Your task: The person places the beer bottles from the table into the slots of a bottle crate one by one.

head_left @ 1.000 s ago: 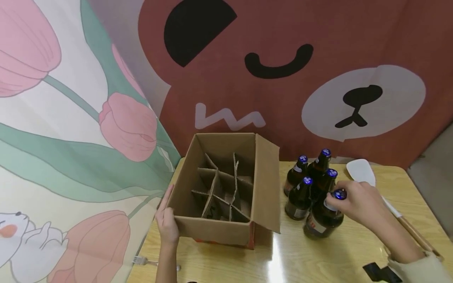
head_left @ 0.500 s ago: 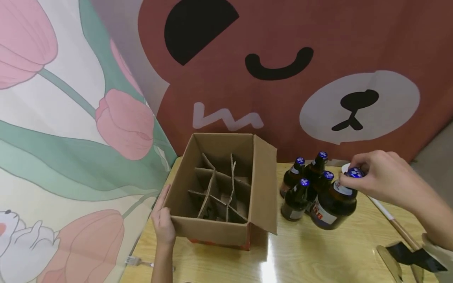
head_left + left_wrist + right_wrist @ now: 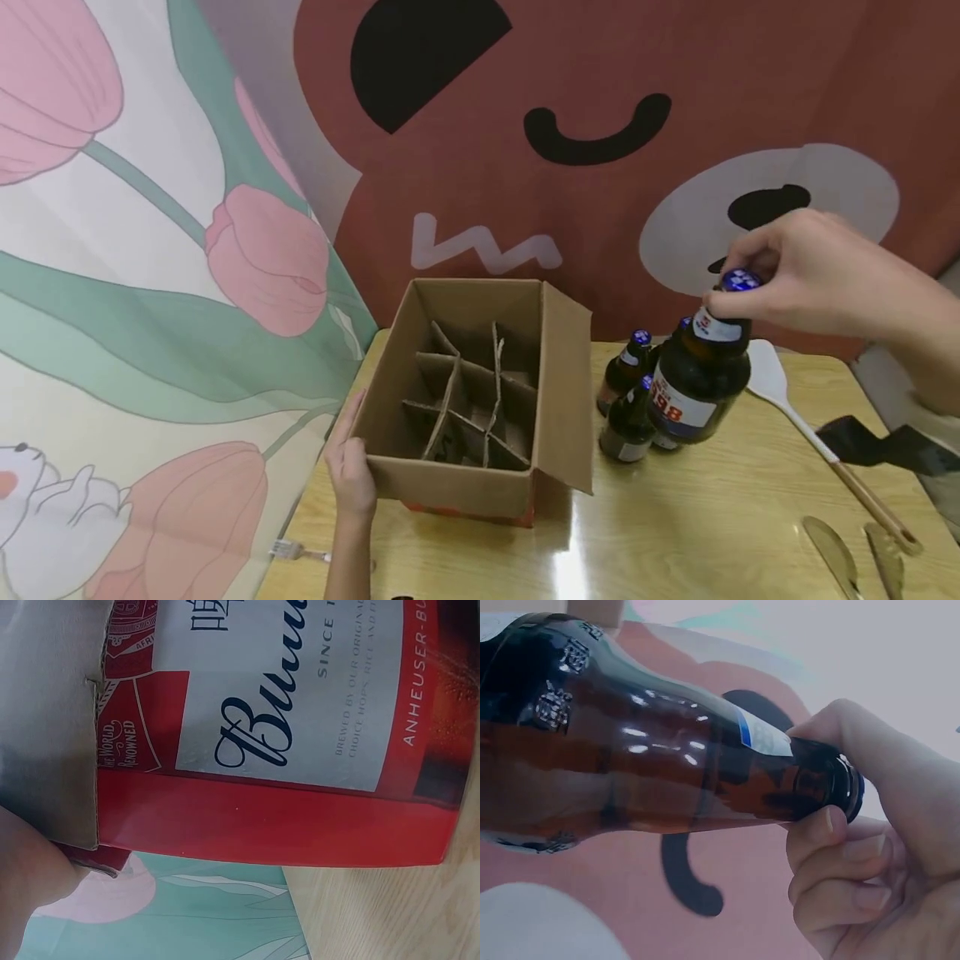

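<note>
My right hand (image 3: 817,267) pinches a brown beer bottle (image 3: 693,379) by its neck, just under the blue cap. The bottle hangs slightly tilted above the table, and the right wrist view shows thumb and fingers round its neck (image 3: 817,776). At the left, my left hand (image 3: 352,475) grips the near left corner of an open cardboard box (image 3: 457,487). Cardboard dividers (image 3: 450,400) split its inside into compartments. Red and white beer print covers the box's outside (image 3: 285,825) in the left wrist view. Other capped bottles (image 3: 626,429) stand right of the box, partly hidden behind the held one.
A box flap (image 3: 564,392) sticks out toward the bottles. On the right lie a white spatula (image 3: 772,383) with a wooden handle and two metallic utensils (image 3: 831,550). A fork (image 3: 296,550) lies at the table's left edge. Printed cloth (image 3: 480,192) hangs behind.
My right hand has lifted the beer bottle off the table, up and away from the other bottles. My left hand keeps its grip on the box, which stays in place.
</note>
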Action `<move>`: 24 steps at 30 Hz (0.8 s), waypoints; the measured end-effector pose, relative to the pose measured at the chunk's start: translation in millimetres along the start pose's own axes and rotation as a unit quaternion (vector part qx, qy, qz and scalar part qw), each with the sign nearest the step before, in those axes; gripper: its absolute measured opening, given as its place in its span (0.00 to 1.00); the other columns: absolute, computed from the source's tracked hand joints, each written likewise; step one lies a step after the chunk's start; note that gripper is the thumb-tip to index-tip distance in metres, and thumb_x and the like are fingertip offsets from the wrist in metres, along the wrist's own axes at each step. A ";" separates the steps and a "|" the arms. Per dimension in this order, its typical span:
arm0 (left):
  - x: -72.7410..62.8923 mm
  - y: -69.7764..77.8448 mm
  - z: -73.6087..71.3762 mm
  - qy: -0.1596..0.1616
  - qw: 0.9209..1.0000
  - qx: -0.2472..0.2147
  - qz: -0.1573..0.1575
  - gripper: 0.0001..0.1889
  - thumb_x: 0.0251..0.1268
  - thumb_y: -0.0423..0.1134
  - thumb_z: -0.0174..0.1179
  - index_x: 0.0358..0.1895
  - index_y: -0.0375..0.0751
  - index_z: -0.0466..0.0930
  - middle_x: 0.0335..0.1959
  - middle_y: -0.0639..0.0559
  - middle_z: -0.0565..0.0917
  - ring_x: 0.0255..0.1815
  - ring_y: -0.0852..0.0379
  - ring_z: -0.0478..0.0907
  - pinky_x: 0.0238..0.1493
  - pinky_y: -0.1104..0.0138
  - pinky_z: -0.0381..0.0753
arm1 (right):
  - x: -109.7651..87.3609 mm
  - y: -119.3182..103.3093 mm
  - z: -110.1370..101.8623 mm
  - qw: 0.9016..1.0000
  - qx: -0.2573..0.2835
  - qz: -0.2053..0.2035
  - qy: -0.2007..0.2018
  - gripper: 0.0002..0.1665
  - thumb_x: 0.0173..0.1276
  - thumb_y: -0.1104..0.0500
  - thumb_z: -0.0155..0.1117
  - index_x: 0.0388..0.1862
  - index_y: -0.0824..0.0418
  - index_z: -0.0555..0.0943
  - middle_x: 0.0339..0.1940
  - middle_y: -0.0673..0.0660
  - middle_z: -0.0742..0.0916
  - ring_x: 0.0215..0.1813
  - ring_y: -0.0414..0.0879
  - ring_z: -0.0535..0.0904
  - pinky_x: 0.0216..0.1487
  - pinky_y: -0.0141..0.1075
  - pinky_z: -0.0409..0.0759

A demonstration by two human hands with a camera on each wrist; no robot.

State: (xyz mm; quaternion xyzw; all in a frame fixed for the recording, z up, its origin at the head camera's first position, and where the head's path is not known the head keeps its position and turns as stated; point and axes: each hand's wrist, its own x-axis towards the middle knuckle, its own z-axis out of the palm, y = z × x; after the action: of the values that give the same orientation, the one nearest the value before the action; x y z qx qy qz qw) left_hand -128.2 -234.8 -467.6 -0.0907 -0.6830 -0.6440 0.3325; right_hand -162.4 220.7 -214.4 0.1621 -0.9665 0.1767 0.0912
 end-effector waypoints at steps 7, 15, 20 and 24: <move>-4.2 4.5 3.6 0.007 1.000 0.010 0.001 0.32 0.58 0.20 0.30 0.64 0.25 0.74 0.61 0.31 0.77 0.64 0.52 0.74 0.63 0.69 0.70 | 38.4 -26.1 -14.5 0.998 0.038 -0.044 0.014 0.10 0.56 0.54 0.75 0.22 0.57 0.84 0.13 0.51 0.78 0.15 0.45 0.67 0.17 0.35 0.61; -8.3 10.9 8.7 0.011 1.000 -0.013 -0.021 0.31 0.60 0.21 0.30 0.65 0.24 0.72 0.63 0.32 0.76 0.65 0.52 0.73 0.63 0.69 0.70 | 82.6 -57.8 -18.1 0.996 0.072 -0.045 0.030 0.14 0.58 0.51 0.71 0.28 0.62 0.85 0.18 0.54 0.82 0.24 0.49 0.70 0.22 0.37 0.63; -8.7 13.1 13.6 0.004 1.000 -0.017 -0.021 0.31 0.61 0.21 0.31 0.66 0.27 0.73 0.63 0.32 0.75 0.65 0.52 0.73 0.63 0.69 0.70 | 101.3 -71.0 -17.9 0.992 0.104 -0.052 0.039 0.15 0.59 0.52 0.70 0.28 0.65 0.84 0.20 0.56 0.82 0.26 0.49 0.71 0.22 0.36 0.65; -12.1 13.4 14.5 0.009 1.000 -0.017 -0.019 0.31 0.61 0.21 0.30 0.66 0.27 0.72 0.64 0.31 0.74 0.65 0.53 0.72 0.63 0.70 0.70 | 113.0 -78.8 -10.2 0.990 0.120 -0.058 0.039 0.14 0.59 0.53 0.69 0.27 0.65 0.83 0.17 0.56 0.78 0.21 0.47 0.69 0.22 0.36 0.63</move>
State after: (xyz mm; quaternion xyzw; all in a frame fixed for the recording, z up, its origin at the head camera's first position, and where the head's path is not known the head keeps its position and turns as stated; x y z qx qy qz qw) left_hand -116.5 -215.4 -462.8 -0.0778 -0.6706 -0.6623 0.3249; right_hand -239.1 123.1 -154.0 0.2208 -0.9230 0.2916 0.1192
